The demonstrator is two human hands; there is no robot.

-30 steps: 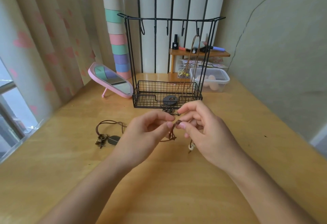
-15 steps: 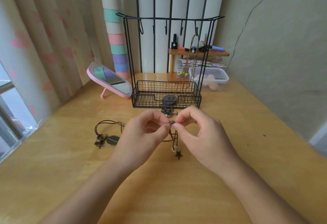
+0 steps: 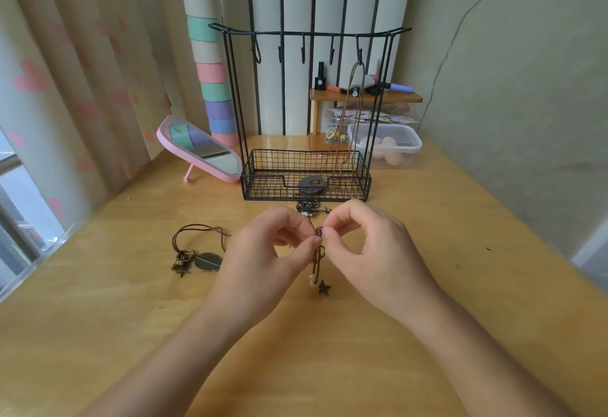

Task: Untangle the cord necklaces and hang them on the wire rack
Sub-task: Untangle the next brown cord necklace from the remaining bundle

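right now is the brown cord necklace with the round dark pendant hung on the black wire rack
Hung: its cord loops over the rightmost hook of the wire rack.

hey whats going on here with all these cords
A person is picking at a knot in a brown cord necklace, with the left hand and right hand both pinching it above the table. A star charm dangles beneath. One hung necklace is on the rightmost hook of the wire rack. A loose necklace lies on the table to the left, and a small tangle lies in front of the rack.
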